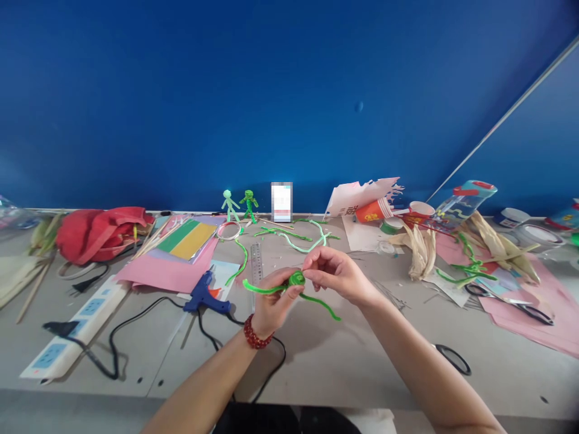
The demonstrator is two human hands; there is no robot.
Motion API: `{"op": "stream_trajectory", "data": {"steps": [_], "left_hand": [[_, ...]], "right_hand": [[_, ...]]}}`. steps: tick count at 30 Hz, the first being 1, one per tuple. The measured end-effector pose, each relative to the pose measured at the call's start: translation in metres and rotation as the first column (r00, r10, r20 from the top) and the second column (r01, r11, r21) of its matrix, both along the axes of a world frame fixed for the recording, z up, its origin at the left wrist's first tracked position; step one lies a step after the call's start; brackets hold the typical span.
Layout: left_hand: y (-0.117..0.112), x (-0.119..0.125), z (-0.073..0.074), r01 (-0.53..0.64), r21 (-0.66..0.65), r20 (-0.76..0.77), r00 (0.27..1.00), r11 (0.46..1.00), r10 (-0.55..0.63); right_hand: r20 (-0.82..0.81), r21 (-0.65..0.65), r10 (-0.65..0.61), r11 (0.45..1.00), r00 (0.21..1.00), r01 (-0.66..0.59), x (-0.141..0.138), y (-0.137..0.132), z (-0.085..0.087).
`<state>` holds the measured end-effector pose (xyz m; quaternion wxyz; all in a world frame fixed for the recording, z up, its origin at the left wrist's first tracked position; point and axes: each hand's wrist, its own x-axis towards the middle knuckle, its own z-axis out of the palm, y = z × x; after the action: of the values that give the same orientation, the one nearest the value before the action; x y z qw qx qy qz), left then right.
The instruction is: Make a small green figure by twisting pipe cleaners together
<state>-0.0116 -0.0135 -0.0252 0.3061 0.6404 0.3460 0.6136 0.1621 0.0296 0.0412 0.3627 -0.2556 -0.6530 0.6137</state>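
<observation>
Both my hands meet above the middle of the grey table [344, 355]. My left hand [271, 304], with a red bead bracelet at the wrist, pinches a green pipe cleaner [296, 279] wound into a small coil, with loose ends sticking out left and right. My right hand [335, 274] has its fingers closed on the same coil from the right. A blue glue gun [205, 296] lies just left of my left hand, its black cord running under my forearm.
A white power strip [76, 328] and red bag [97, 232] lie at the left. Coloured paper sheets [176, 253], a ruler [256, 262], two green pipe-cleaner figures [239, 206], loose green stems, paper cups [375, 211], corn husks [420, 250] and scissors [520, 301] crowd the back and right.
</observation>
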Motion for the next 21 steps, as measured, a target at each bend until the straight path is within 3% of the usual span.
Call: {"op": "stream_trajectory", "data": {"steps": [5, 8, 11, 14, 17, 19, 21], "left_hand": [[0.000, -0.001, 0.004, -0.043, 0.106, -0.072, 0.996, 0.993, 0.051], [0.000, -0.002, 0.007, -0.033, 0.153, -0.143, 0.988, 0.988, 0.055], [-0.001, -0.003, 0.009, -0.049, 0.226, -0.202, 0.975, 0.973, 0.096], [-0.001, -0.002, 0.010, -0.066, 0.253, -0.238, 0.963, 0.965, 0.128], [-0.002, -0.001, 0.010, -0.075, 0.241, -0.258, 0.956, 0.968, 0.138], [-0.003, -0.001, 0.010, -0.076, 0.242, -0.263, 0.955, 0.967, 0.140], [-0.002, 0.000, 0.011, -0.067, 0.242, -0.267, 0.955, 0.968, 0.133]], "right_hand": [[0.240, 0.207, -0.097, 0.977, 0.966, 0.047, 0.003, -0.009, 0.013], [0.310, 0.360, -0.165, 0.932, 0.936, 0.045, 0.004, -0.015, 0.019], [0.340, 0.577, -0.257, 0.816, 0.904, 0.014, 0.006, -0.018, 0.022], [0.345, 0.773, -0.364, 0.633, 0.865, -0.042, 0.009, -0.020, 0.023], [0.350, 0.878, -0.443, 0.461, 0.825, -0.125, 0.012, -0.022, 0.024], [0.369, 0.898, -0.469, 0.403, 0.803, -0.177, 0.012, -0.023, 0.025], [0.382, 0.900, -0.482, 0.390, 0.788, -0.198, 0.012, -0.024, 0.026]]}}
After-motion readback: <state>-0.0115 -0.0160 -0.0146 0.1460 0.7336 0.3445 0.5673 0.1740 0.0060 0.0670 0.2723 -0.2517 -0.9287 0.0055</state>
